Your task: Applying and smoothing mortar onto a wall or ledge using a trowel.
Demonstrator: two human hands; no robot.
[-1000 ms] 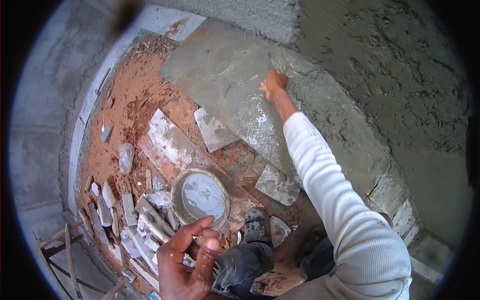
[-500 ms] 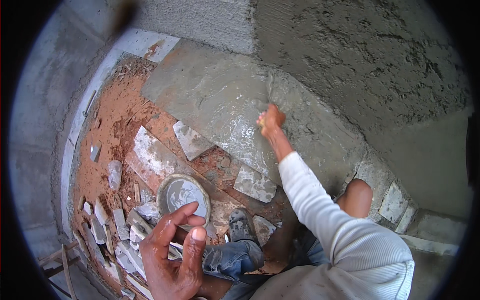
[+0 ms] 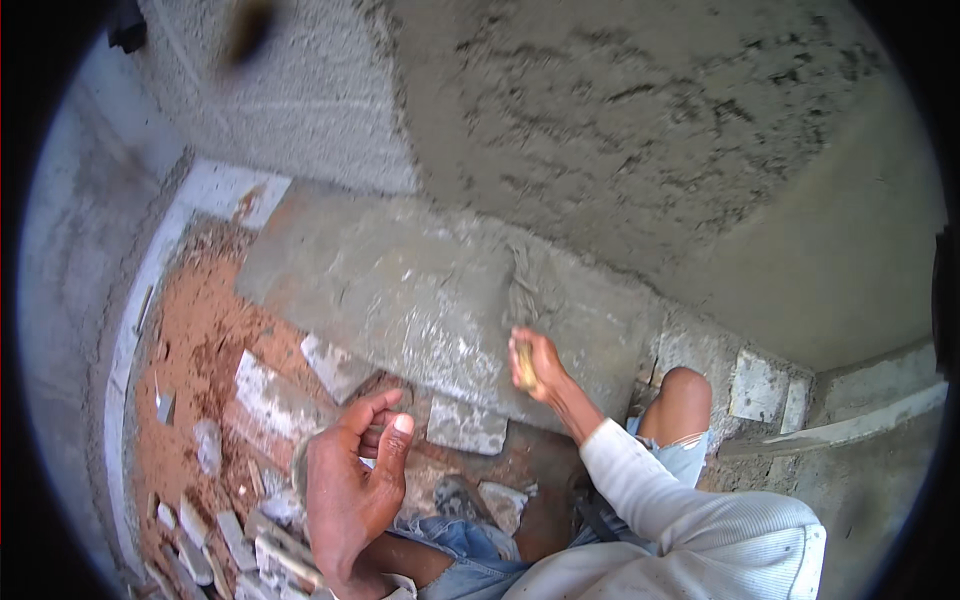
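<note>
My right hand (image 3: pixel 542 362) is closed around the yellowish handle of a trowel (image 3: pixel 526 368). The trowel's blade, smeared grey and hard to tell from the mortar, points away from me at a ridge of wet mortar (image 3: pixel 521 285) on the slab. Wet grey cement coats the slab (image 3: pixel 400 290), which lies along the foot of the wall. Closer to me on the left, my left hand (image 3: pixel 355 480) hovers with curled fingers and the thumb apart, and no object shows in it. Behind that hand, the bucket is almost wholly hidden.
A freshly plastered wall (image 3: pixel 640 130) rises behind the slab, rough in its middle. Broken tile pieces (image 3: pixel 467 425) lie at the slab's near edge, with more rubble (image 3: pixel 235 540) at lower left on reddish soil (image 3: pixel 200 330). My bent knee (image 3: pixel 685 400) is right of my forearm.
My right hand has drawn the trowel nearer to me across the slab, and its handle now shows plainly. The view has shifted, and my left hand now covers most of the bucket.
</note>
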